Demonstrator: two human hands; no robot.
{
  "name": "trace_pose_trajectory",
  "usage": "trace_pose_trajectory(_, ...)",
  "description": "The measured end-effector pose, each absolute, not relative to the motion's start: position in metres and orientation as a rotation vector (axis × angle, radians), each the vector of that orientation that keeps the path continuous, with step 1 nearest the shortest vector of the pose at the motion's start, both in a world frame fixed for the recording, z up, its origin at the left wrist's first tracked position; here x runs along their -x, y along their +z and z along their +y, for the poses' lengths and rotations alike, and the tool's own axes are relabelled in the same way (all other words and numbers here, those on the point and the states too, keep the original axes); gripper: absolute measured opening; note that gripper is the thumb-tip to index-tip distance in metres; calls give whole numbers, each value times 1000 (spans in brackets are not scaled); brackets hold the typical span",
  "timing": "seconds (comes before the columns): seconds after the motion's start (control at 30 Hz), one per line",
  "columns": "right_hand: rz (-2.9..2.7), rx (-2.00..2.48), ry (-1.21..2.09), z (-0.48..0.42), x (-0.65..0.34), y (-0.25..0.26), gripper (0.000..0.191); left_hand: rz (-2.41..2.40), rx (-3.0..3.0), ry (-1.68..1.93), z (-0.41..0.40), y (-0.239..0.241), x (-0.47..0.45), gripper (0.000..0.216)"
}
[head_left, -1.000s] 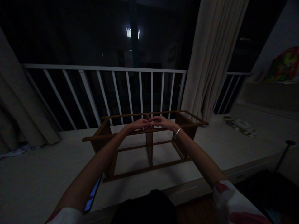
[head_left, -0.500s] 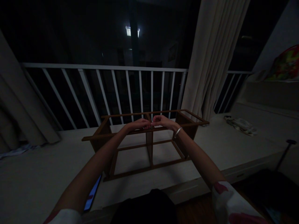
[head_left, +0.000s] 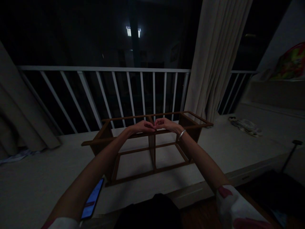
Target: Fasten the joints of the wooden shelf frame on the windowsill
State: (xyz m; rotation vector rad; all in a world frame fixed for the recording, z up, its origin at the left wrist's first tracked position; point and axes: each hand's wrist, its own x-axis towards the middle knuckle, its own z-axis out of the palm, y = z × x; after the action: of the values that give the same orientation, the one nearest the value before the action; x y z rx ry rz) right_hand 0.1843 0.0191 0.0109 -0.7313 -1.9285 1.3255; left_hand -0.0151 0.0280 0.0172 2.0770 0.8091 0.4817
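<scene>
A brown wooden shelf frame [head_left: 152, 149] lies on a pale raised platform [head_left: 35, 181] in a dim room. Both my arms reach out over it. My left hand [head_left: 143, 127] and my right hand [head_left: 165, 124] meet fingertip to fingertip above the frame's middle divider, at its upper front rail. The fingers of both are curled and pinched together around something too small to make out. A silver bangle [head_left: 181, 135] sits on my right wrist.
A lit phone [head_left: 92, 198] lies on the platform by my left forearm. A white railing [head_left: 107, 92] runs behind the frame, with a curtain [head_left: 214, 60] to its right. Folded cloth [head_left: 245, 126] lies at the right; a colourful bag [head_left: 290, 62] sits on a ledge.
My hands stay at the same spot on the frame, with the fingertips drawn slightly closer together. The camera has shifted a little to the right.
</scene>
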Motion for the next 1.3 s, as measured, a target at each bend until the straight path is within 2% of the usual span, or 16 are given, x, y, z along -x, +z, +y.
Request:
trace_pose_trajectory(0.57,-2104,697,1311,8,-190,17,32,774,-2137,449,32,12,16,39)
trace_pose_trajectory(1.3,-2202,619,1299,15,-194,17,25,803,-2130,412,38,9,17,38)
